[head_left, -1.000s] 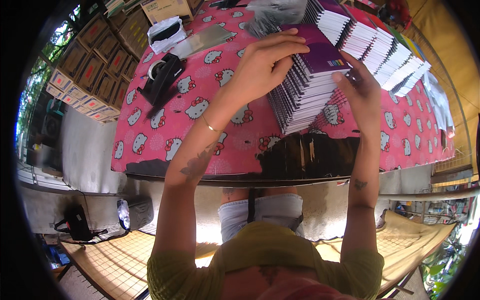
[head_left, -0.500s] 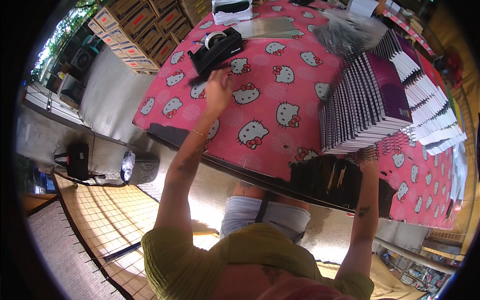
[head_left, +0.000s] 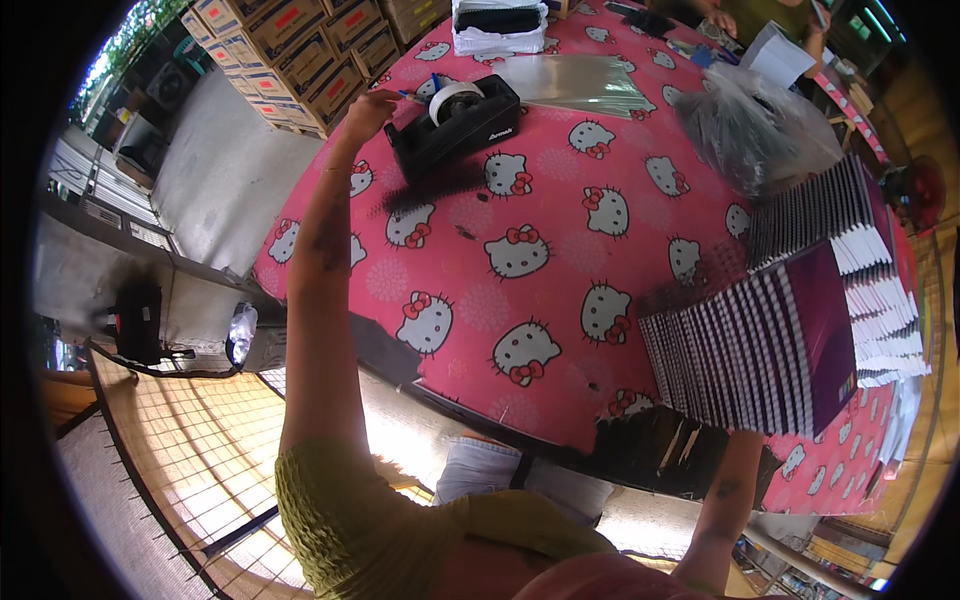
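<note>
My left hand [head_left: 370,112] reaches past the left side of a black tape dispenser [head_left: 455,125] holding a white roll. Its fingers are stretched out, with the tips close to a blue pen [head_left: 410,97]; whether they touch is too small to tell. Beside the roll stands another blue pen [head_left: 436,82]. A dark wire binding coil [head_left: 425,190] lies in front of the dispenser. On the right, a leaning row of spiral-bound notebooks [head_left: 745,350] with purple covers hides my right hand; only the forearm [head_left: 735,475] shows below the row's near edge.
More spiral-bound notebooks [head_left: 815,210] stand behind. A clear plastic bag [head_left: 755,130], transparent sheets [head_left: 570,82] and a white box of black items [head_left: 500,27] are on the pink cat-print table [head_left: 460,270]. Cartons [head_left: 290,60] are stacked on a pallet at left. Another person [head_left: 765,20] handles paper.
My left hand has moved away from the dark coil to the far left side of the dispenser. The view has shifted, and the notebook row now covers my right hand.
</note>
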